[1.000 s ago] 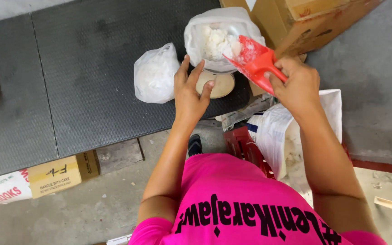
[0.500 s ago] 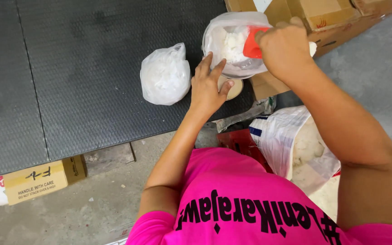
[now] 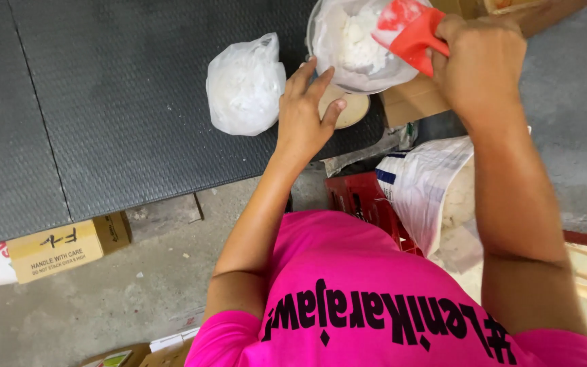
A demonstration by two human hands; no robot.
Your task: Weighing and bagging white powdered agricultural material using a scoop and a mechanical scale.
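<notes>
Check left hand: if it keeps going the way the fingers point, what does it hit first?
Left hand points up-right; its fingertips already touch the tan disc. Straight on, it would probably meet the open bag of white powder, though depth is unclear.

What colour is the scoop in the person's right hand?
Red, dusted with white powder; the scoop shows in the head view, held by the right hand.

Left hand (image 3: 305,112) flat, fingers spread; right hand (image 3: 478,64) fisted, both arms outstretched
</notes>
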